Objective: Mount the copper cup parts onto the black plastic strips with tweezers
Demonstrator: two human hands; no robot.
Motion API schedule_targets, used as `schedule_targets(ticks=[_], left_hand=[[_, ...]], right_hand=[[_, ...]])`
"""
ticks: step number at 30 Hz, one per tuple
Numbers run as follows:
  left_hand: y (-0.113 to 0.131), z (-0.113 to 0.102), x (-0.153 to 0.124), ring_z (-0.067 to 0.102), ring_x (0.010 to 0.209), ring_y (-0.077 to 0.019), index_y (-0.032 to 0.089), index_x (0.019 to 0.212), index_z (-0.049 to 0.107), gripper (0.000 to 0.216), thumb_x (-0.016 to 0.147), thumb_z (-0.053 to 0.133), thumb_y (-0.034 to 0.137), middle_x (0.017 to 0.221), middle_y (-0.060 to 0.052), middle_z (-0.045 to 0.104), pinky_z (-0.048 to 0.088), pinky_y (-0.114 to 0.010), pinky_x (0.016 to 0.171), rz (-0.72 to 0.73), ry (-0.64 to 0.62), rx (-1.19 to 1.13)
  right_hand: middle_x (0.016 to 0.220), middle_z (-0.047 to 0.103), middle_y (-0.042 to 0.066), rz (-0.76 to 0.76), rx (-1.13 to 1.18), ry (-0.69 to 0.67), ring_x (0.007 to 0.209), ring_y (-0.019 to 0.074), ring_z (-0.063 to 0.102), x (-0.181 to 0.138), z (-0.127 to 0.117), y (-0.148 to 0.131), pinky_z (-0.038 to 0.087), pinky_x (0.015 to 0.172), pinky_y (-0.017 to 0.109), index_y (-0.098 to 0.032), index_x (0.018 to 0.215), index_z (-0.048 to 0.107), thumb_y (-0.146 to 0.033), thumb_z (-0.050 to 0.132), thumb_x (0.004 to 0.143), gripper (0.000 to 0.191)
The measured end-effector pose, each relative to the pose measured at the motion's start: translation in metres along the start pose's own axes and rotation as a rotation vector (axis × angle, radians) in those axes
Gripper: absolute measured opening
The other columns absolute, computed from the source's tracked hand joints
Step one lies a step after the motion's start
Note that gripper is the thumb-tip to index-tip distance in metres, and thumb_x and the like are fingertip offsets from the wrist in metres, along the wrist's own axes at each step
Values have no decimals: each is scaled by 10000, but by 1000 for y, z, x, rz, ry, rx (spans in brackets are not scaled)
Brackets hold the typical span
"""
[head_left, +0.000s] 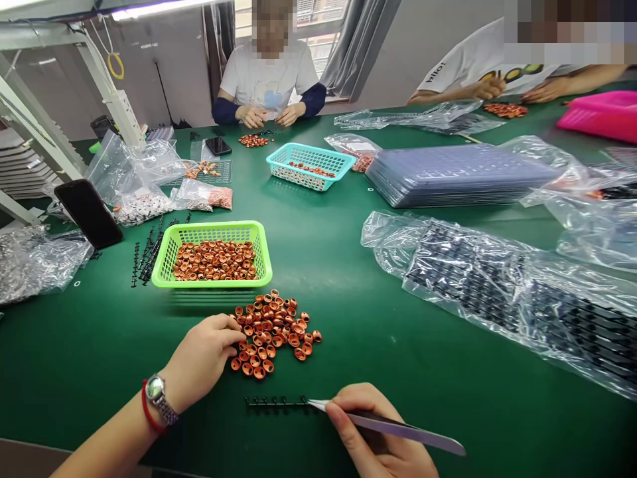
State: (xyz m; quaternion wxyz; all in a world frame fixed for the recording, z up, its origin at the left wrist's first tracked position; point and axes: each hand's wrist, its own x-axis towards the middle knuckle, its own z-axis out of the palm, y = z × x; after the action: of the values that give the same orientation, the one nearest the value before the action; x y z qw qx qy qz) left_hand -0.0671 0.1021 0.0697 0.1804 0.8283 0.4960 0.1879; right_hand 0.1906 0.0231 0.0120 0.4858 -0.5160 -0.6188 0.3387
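My left hand (206,358), with a watch and a red band on its wrist, has its fingers curled at the left edge of a loose pile of small copper-coloured caps (271,332) on the green table; whether it holds a cap is hidden. My right hand (371,431) grips metal tweezers (393,426). The tweezer tip touches the right end of a short black comb-like strip (276,403) lying flat in front of the pile.
Just behind the pile stands a green basket (166,255) of copper caps, with black strips (146,255) to its left. A phone (88,214), plastic bags (507,292), a teal basket (279,159) and stacked trays (458,174) lie around. Two other people work at the far side.
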Motion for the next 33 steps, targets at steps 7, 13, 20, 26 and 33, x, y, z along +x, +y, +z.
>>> schedule_targets(ticks=[7,13,20,26,33], left_hand=[[-6,5,0,767,848,-253,98,995,811,242,853,698,-62,971,-113,773,647,-349,799,3,60,-11],[3,4,-10,732,852,-213,131,1014,834,286,874,626,-5,958,-102,714,620,-297,776,-30,181,-157],[52,38,-34,739,779,-178,166,972,844,272,802,663,54,994,-104,777,597,-234,722,-247,-9,-747],[62,58,-39,702,733,-186,175,909,801,129,824,708,148,822,-54,782,536,-235,702,-446,-69,-795],[63,47,-32,649,659,-170,188,803,795,90,825,739,255,724,-24,756,491,-218,623,-506,-45,-864]], right_hand=[[780,632,-24,19,-84,20,621,140,622,-2,4,5,521,540,203,-268,880,639,-317,667,1004,136],[766,636,-26,3,-100,43,612,139,628,0,5,2,535,542,196,-267,875,641,-333,669,1005,149],[768,658,-26,-13,-110,28,628,145,659,0,8,3,554,578,205,-263,880,661,-314,666,1004,135],[769,685,-6,3,-72,-22,679,168,693,1,5,2,575,626,227,-255,860,697,-309,655,1012,167],[771,698,-6,95,52,32,680,166,700,1,3,-1,591,625,206,-262,872,713,-325,710,977,123]])
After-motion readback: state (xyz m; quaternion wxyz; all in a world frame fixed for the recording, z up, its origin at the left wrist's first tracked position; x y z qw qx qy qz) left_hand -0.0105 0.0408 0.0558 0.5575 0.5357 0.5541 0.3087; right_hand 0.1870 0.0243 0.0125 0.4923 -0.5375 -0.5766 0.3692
